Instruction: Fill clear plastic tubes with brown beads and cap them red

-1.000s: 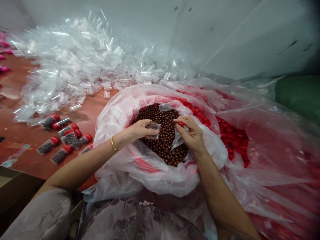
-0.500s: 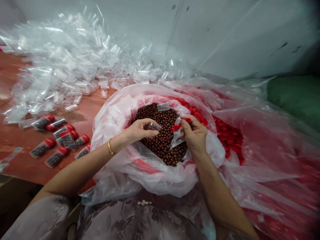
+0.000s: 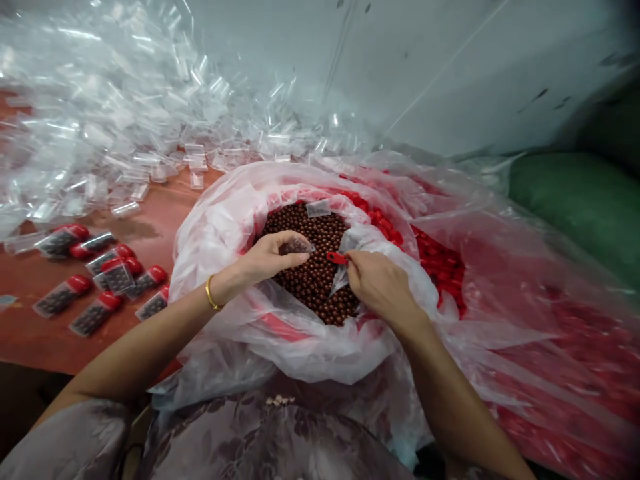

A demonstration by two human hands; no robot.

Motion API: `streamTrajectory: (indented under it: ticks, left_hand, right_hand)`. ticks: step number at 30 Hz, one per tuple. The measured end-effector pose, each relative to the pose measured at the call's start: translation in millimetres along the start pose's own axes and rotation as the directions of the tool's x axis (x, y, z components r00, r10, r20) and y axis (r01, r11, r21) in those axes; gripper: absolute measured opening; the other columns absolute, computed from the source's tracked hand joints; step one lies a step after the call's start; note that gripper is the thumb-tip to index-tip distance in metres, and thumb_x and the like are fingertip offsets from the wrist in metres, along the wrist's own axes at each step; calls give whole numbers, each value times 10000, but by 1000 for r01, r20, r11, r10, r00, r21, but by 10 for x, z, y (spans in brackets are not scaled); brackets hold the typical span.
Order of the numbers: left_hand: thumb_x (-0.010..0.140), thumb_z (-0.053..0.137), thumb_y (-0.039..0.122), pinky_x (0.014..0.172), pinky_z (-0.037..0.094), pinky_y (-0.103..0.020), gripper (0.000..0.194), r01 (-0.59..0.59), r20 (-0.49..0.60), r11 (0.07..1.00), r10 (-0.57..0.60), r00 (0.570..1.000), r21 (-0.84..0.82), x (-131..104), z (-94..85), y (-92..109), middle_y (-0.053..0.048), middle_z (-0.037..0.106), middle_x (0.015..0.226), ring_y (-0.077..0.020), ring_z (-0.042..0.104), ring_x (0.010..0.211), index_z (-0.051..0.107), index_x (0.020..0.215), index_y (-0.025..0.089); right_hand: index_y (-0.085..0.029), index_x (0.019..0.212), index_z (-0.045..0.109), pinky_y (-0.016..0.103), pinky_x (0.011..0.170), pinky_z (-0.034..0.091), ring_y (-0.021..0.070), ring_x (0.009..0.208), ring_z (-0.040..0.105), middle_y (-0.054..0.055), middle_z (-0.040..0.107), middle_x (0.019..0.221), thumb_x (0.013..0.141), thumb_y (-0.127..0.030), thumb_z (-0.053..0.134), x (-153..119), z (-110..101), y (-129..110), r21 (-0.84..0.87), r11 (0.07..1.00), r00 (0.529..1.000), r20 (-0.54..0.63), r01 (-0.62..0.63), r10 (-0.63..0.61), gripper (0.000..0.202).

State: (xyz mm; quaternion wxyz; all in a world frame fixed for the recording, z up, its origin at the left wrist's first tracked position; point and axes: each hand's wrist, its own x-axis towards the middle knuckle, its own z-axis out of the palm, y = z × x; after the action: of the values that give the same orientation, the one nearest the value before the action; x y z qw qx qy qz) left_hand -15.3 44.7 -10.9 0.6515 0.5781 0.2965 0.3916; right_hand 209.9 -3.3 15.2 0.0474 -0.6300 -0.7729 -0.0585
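Note:
Brown beads fill a big white plastic bag with its mouth rolled open. Above them my left hand grips a small clear container between thumb and fingers; dark beads show through it, though these may be the ones behind. My right hand pinches a small red plastic cap by one end, a short way right of the container. A clear plastic piece lies on the beads beside my right fingers. Another clear sleeve rests on the beads toward the back.
Clear plastic sleeves are heaped on the red-brown table at the back left. Several red-capped packs of beads lie at the left. Red caps fill a second plastic bag at the right, near a green object.
The whole view has shifted slightly left. My right hand has turned and brought the red cap closer to the container. The left hand keeps its hold.

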Motion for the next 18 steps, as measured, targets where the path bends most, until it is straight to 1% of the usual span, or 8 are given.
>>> streamTrajectory:
  ticks: [3,7,9,11,12,14,16,18]
  left_hand:
    - [709,763,355,670,465,-225,351,44,20,996,-43,999,-71,-8,7,-8,-7,638,778,-91,585,700,602,921,126]
    - [722,742,408,586,473,-212,382,97,31,988,-94,995,-116,-38,16,22,24,595,723,-72,560,603,554,915,137]
    - [700,751,360,561,458,-206,362,92,30,991,-90,996,-93,-49,19,42,40,564,714,-60,534,574,549,906,140]
    - [685,742,284,553,435,-203,315,80,44,996,-78,996,-46,-58,22,55,47,546,709,-56,512,569,558,895,138]
    - [683,731,252,555,423,-203,289,73,54,997,-72,996,-20,-62,24,58,45,543,709,-59,506,578,565,889,136]
    - [685,704,216,566,403,-205,250,49,63,999,-50,997,24,-70,28,60,40,541,714,-65,490,602,575,882,132]
    - [684,688,211,584,391,-210,231,21,41,995,-25,999,95,-78,33,59,37,534,724,-75,476,632,577,870,132]
    - [693,667,220,607,388,-218,204,1,8,980,-2,1000,198,-87,38,64,33,531,733,-88,475,663,574,853,135]
  right_hand:
    - [-156,820,651,325,603,344,262,770,608,150,681,786,948,-271,403,48,64,-62,-140,987,997,7,79,-79,302]
    - [-163,906,668,313,556,320,249,717,609,132,684,770,968,-481,373,93,182,20,-98,986,990,-11,136,-138,439]
    - [-174,1001,679,305,545,344,224,677,618,107,698,768,975,-489,351,102,170,61,39,992,990,-80,122,-119,456]
    - [-198,1121,660,290,540,394,185,629,614,69,705,781,980,-478,346,107,110,36,296,950,986,-157,94,-49,443]
    - [-212,1163,646,281,533,417,165,599,604,48,700,778,978,-478,354,111,74,-9,444,892,985,-170,86,-10,436]
    - [-227,1190,637,271,513,451,138,547,579,19,678,755,971,-481,373,125,16,-154,676,733,988,-150,77,35,427]
    - [-222,1186,645,279,529,489,142,571,598,24,675,773,961,-487,395,151,4,-332,776,625,990,-138,84,37,429]
    - [-221,1192,650,305,625,541,174,713,660,50,704,873,959,-473,398,179,42,-488,794,597,987,-159,110,31,426]
